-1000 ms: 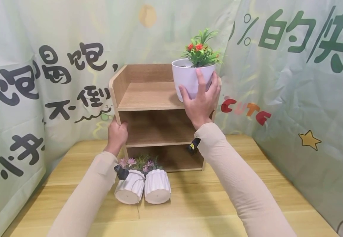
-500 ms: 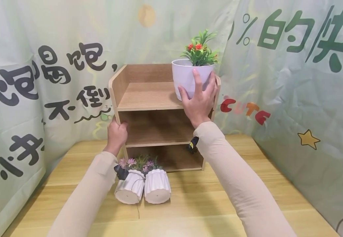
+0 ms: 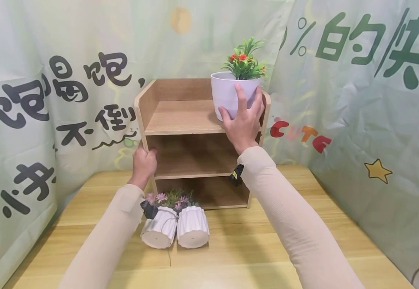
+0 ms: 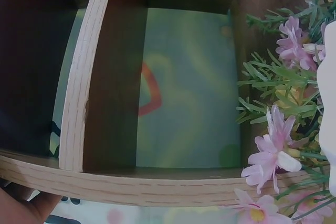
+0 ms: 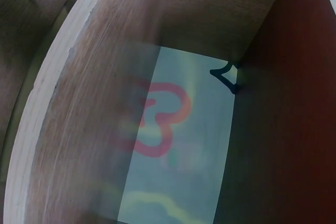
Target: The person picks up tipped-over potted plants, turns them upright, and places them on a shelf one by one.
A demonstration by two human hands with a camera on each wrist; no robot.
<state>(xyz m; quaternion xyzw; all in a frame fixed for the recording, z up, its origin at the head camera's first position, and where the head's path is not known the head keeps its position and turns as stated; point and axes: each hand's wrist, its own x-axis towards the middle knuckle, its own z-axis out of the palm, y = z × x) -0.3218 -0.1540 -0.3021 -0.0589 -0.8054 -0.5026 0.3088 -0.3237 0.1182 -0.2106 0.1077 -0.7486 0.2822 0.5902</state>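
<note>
A wooden shelf unit [image 3: 180, 116] with stacked boards stands on the table. My left hand [image 3: 144, 162] grips its left side panel, thumb at the front edge; in the left wrist view only a bit of that hand [image 4: 26, 205] shows beside the panel. With my right hand [image 3: 244, 124] I hold a white flowerpot [image 3: 227, 94] by its near right side, at the right end of the top board. Green leaves and red flowers [image 3: 244, 62] rise from the pot. Whether its base touches the board cannot be told. The right wrist view shows the shelf's inside [image 5: 94, 108] but no hand.
Two white fluted pots [image 3: 193, 228] lie on their sides before the shelf, bottoms toward me, with pink flowers [image 3: 161, 196] against the lowest opening. The wooden table [image 3: 267, 257] extends around them. Printed curtains [image 3: 86, 32] hang behind and at both sides.
The white flowerpot in my right hand has shifted slightly back and down at the top board. My left hand keeps its grip on the panel, and the lying pots stay put.
</note>
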